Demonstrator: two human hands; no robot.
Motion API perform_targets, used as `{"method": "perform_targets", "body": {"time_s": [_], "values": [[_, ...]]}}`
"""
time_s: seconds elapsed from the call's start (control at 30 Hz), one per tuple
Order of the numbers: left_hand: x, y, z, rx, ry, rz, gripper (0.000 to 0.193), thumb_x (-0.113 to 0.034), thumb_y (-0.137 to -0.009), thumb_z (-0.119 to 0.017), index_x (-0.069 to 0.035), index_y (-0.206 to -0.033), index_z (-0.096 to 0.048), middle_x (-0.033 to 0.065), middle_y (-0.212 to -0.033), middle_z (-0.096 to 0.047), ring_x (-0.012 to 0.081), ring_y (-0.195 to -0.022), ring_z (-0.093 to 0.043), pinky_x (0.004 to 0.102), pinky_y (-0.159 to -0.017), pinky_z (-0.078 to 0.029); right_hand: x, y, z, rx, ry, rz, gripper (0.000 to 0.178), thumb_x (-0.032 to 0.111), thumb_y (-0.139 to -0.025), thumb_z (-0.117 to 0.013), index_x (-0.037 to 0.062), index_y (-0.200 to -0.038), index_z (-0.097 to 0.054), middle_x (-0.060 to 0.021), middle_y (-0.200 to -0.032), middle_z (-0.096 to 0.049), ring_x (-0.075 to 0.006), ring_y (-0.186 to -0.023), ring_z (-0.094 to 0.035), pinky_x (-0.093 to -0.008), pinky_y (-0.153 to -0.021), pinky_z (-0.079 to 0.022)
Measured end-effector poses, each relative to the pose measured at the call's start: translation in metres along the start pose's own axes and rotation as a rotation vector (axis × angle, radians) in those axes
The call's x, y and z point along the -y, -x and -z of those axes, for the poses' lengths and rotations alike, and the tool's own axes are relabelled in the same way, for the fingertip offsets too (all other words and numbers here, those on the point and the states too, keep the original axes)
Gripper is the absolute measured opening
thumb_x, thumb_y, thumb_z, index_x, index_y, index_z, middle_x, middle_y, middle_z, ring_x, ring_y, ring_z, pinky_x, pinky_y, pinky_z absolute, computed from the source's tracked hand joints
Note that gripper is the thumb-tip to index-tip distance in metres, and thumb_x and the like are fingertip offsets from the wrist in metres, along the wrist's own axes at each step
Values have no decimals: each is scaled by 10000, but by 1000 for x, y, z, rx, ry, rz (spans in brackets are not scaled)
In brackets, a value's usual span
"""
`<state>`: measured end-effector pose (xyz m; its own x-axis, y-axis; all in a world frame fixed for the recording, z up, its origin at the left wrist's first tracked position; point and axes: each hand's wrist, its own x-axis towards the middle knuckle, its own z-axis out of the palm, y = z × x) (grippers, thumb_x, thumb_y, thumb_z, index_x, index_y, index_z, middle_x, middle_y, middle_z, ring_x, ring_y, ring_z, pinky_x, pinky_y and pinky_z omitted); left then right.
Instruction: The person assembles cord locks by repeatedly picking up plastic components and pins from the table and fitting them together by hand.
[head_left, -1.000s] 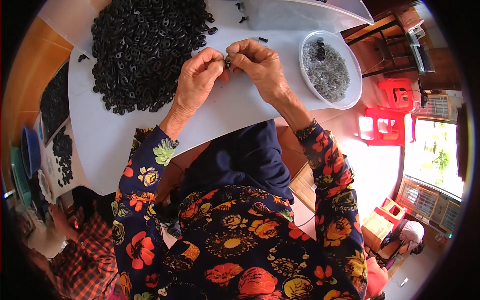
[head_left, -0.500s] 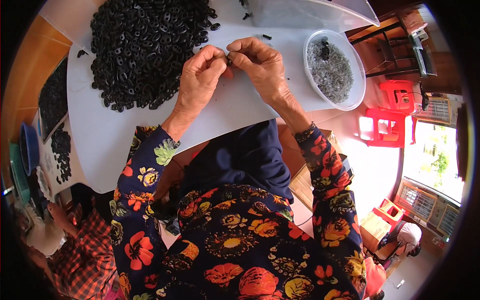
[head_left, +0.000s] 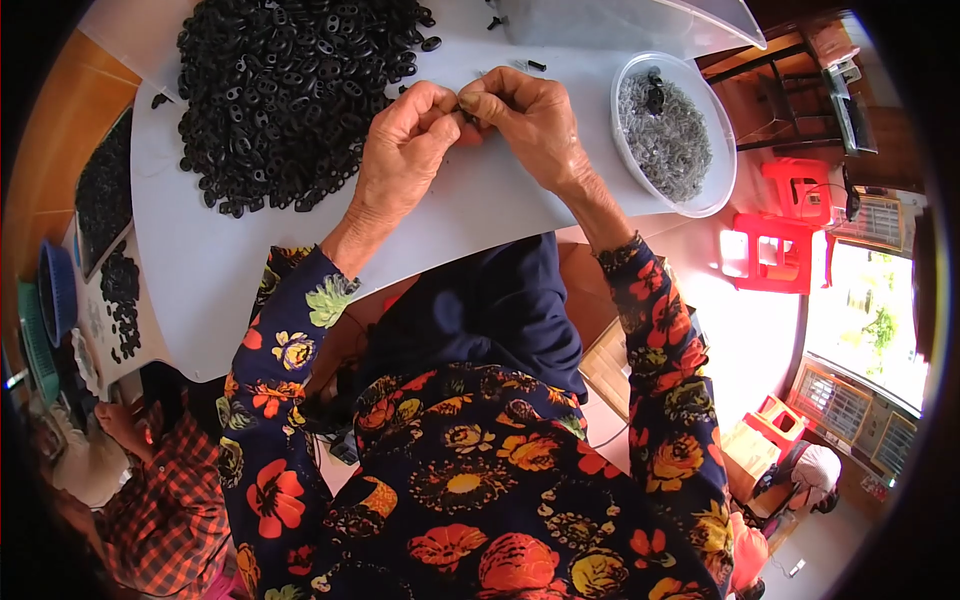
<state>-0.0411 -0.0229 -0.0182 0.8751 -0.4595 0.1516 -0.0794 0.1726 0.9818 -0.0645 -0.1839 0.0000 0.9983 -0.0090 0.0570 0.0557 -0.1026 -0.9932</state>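
Note:
My left hand and my right hand meet fingertip to fingertip above the white table. Both are closed in a pinch around a small black piece, mostly covered by the fingers, so its exact shape cannot be made out. Left of my left hand lies a big heap of small black oval parts, many with two holes. To the right of my right hand stands a round clear plastic tub full of tiny transparent pieces, with a few black bits on top.
A translucent bin stands at the table's far side. A small black pin-like piece lies beyond my right hand. Red stools stand on the floor at right. A person in a checked shirt sits at lower left, near a blue basket.
My right hand has turned slightly and shifted a little, its fingers curling closer around the small piece. My left hand stays almost in place.

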Motion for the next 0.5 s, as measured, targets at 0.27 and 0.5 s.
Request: {"method": "perform_targets", "body": {"time_s": [0.27, 0.5], "values": [[0, -1, 2, -27, -37, -37, 22, -25, -869, -516, -31, -878, -535, -13, -735, -608, -7, -613, -443, 162, -537, -372, 9, -5, 2, -13, 111, -68, 224, 205, -896, -639, -19, -887, -653, -21, -692, -625, -74, -635, -550, -220, -601, -470], [1, 0, 5, -19, 11, 47, 35, -23, -864, -520, -27, -883, -549, -6, -738, -617, 0, -643, -473, 162, -573, -391, 1, -3, -4, 4, -17, -18, 208, 193, -890, -650, -10, -846, -655, -12, -695, -626, -62, -633, -539, -215, -602, -465]]}}
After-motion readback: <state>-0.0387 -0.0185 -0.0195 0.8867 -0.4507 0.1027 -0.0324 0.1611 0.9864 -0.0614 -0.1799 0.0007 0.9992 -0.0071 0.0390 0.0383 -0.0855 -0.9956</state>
